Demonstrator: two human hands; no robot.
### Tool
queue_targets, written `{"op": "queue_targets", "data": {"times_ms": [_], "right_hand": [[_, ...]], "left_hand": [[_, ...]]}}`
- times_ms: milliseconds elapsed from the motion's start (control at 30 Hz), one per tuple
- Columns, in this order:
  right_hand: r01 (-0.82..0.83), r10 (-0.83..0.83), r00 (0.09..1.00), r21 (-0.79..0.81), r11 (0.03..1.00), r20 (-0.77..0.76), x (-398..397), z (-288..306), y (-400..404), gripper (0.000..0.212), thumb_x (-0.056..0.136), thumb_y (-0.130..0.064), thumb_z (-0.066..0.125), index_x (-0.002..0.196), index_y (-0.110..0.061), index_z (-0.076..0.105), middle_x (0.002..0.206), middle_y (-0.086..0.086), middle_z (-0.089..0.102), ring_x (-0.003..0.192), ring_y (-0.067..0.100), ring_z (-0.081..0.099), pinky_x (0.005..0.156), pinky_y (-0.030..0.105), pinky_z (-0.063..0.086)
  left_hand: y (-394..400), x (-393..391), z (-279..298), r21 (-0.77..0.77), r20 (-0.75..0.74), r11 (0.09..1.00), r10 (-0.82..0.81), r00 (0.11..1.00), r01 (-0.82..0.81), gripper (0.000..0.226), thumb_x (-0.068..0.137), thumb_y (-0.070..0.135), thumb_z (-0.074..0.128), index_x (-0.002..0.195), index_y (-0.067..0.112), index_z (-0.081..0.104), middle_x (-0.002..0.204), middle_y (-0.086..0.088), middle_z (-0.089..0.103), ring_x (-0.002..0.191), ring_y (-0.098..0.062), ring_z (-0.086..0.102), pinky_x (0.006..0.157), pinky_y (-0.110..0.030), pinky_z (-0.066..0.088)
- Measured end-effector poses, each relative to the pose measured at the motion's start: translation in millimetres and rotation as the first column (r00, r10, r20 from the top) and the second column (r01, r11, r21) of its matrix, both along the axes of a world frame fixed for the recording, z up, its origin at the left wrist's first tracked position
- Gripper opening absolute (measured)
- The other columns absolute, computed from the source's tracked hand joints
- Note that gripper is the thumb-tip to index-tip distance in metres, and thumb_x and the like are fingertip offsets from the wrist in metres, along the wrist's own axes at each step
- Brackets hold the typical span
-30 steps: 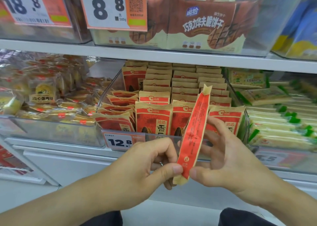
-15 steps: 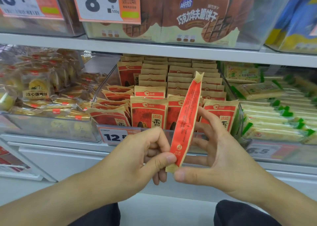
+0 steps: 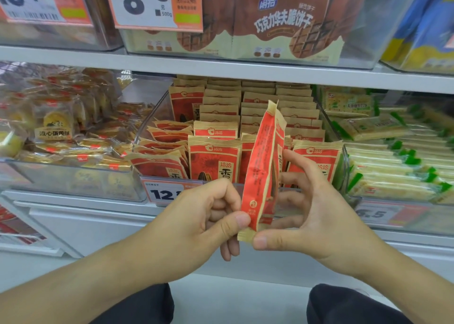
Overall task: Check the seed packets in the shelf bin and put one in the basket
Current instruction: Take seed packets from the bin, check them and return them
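A red and tan seed packet (image 3: 261,166) stands edge-on in front of the shelf, held upright between both hands. My left hand (image 3: 196,215) pinches its lower left edge with thumb and curled fingers. My right hand (image 3: 317,215) pinches the bottom corner with its thumb, its fingers spread behind the packet. Behind them, a clear shelf bin (image 3: 157,117) holds several rows of matching seed packets (image 3: 213,161) standing upright. No basket is in view.
A 12.8 price tag (image 3: 162,193) sits on the bin's front. A bin of yellow pastry packs (image 3: 56,132) lies to the left, green-trimmed cracker packs (image 3: 393,156) to the right. The shelf above carries brown wafer boxes (image 3: 282,23). My dark-clad knees show at the bottom.
The packet has turned further edge-on, showing its side fold, and stands more upright. Both hands keep their pinch at its lower end.
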State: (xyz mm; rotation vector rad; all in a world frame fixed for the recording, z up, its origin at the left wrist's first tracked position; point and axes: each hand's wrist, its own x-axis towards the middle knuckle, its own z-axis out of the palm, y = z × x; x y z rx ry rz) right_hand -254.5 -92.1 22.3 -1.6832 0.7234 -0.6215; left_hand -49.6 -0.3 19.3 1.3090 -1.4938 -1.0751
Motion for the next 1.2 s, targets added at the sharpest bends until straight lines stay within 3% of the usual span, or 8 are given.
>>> {"op": "queue_targets", "data": {"times_ms": [100,200,367,433,567,867,1100,1200], "right_hand": [[0.075,-0.078,0.996,-0.074,0.994,-0.041,2,2,5,0.138,0.031,-0.041,0.099,0.145,-0.052,0.022,0.116,-0.027,0.058,0.106,0.003,0.068,0.078,0.029,0.062],[0.138,-0.148,0.986,-0.127,0.982,-0.071,3,6,6,0.127,0.034,-0.046,0.097,0.142,-0.047,0.028,0.112,-0.039,0.058,0.105,-0.006,0.067,0.085,0.025,0.060],[0.118,-0.119,0.989,-0.017,0.993,-0.089,-3,15,-1,0.070,0.055,-0.052,0.083,0.118,-0.029,0.060,0.107,-0.008,0.075,0.089,0.020,0.077,0.077,0.048,0.064],[0.088,-0.082,0.992,0.058,0.994,-0.091,-6,18,-4,0.056,0.064,-0.045,0.078,0.112,-0.020,0.064,0.101,0.001,0.077,0.079,0.025,0.078,0.068,0.047,0.064],[0.022,-0.010,0.990,0.083,0.996,-0.142,-9,20,-8,0.048,0.072,-0.035,0.079,0.115,-0.020,0.066,0.102,0.004,0.077,0.076,0.027,0.077,0.057,0.039,0.062],[-0.063,0.074,0.996,0.199,0.978,-0.048,-8,27,-5,0.036,0.091,-0.040,0.054,0.122,-0.025,0.065,0.100,0.005,0.079,0.090,0.025,0.078,0.071,0.037,0.064],[-0.043,0.057,0.996,0.199,0.979,-0.063,-5,28,-2,0.026,0.096,-0.029,0.055,0.118,-0.020,0.067,0.096,0.005,0.080,0.087,0.022,0.078,0.066,0.039,0.065],[-0.061,0.071,0.996,0.192,0.980,-0.045,-1,27,4,0.033,0.088,-0.038,0.059,0.115,-0.022,0.071,0.096,0.003,0.079,0.086,0.019,0.078,0.063,0.039,0.065]], "left_hand": [[3,-6,4,0.087,-0.036,0.996,0.019,0.999,-0.016,0.033,0.085,0.051,0.071,0.088,0.021,0.057,0.078,-0.014,0.071,0.064,-0.033,0.071,0.059,-0.043,0.060],[3,-9,6,0.147,0.042,0.985,0.083,0.996,-0.089,0.038,0.082,0.045,0.072,0.092,0.011,0.057,0.071,-0.012,0.071,0.058,-0.033,0.071,0.054,-0.043,0.060],[-2,3,0,0.237,0.095,0.964,0.100,0.990,-0.120,0.018,0.096,0.016,0.063,0.091,0.001,0.056,0.072,-0.015,0.074,0.060,-0.029,0.072,0.057,-0.038,0.059],[-2,9,-4,0.267,0.117,0.960,0.057,0.991,-0.087,0.017,0.097,0.015,0.064,0.092,0.001,0.057,0.074,-0.015,0.075,0.064,-0.029,0.073,0.061,-0.039,0.060],[-1,10,-4,0.261,-0.071,0.965,-0.013,0.997,0.031,0.027,0.097,0.028,0.066,0.116,0.010,0.063,0.105,-0.010,0.077,0.097,-0.027,0.074,0.085,-0.039,0.060],[-6,9,-10,0.249,-0.144,0.967,0.095,0.985,-0.056,0.033,0.087,0.027,0.059,0.108,0.002,0.064,0.093,-0.017,0.078,0.083,-0.032,0.076,0.068,-0.037,0.063],[3,-13,-10,0.024,-0.071,0.989,0.149,0.986,-0.147,0.062,0.092,0.030,0.054,0.144,0.053,0.030,0.125,0.018,0.067,0.115,-0.008,0.066,0.091,-0.028,0.057],[5,-20,-7,0.014,-0.081,0.994,0.111,0.991,-0.110,0.060,0.091,0.060,0.054,0.143,0.067,0.024,0.136,0.035,0.054,0.126,0.006,0.055,0.096,-0.019,0.053]]}}
